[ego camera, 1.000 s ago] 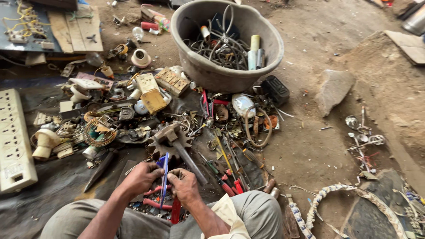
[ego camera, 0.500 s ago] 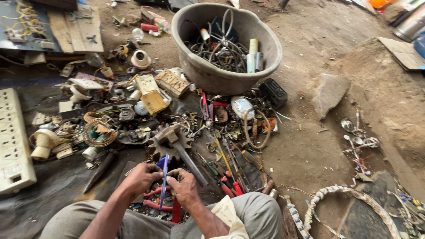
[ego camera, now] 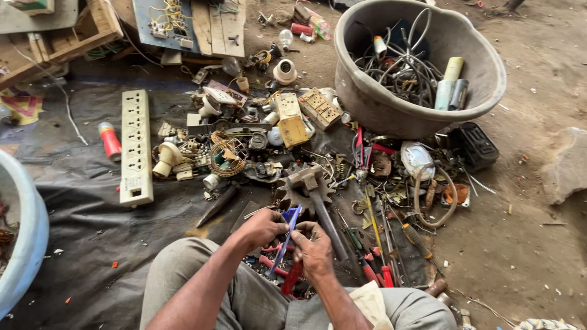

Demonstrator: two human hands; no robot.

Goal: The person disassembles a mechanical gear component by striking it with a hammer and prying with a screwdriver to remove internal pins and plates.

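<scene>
Blue plastic strip (ego camera: 291,221) pinched upright between both hands, left hand (ego camera: 262,226) and right hand (ego camera: 315,249) each closed on it low down, over the near edge of the black sheet (ego camera: 92,201) on the floor; looks light, thin, likely springy, best held near its base. Beyond: hammer (ego camera: 318,198) on a toothed gear (ego camera: 292,190), then white power strip (ego camera: 136,146) left, grey tub (ego camera: 422,116) of cables at far right.

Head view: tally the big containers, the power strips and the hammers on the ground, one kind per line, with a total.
Tubs: 2, grey tub and pale blue tub
White power strip: 1
Hammer: 1
Total: 4
</scene>
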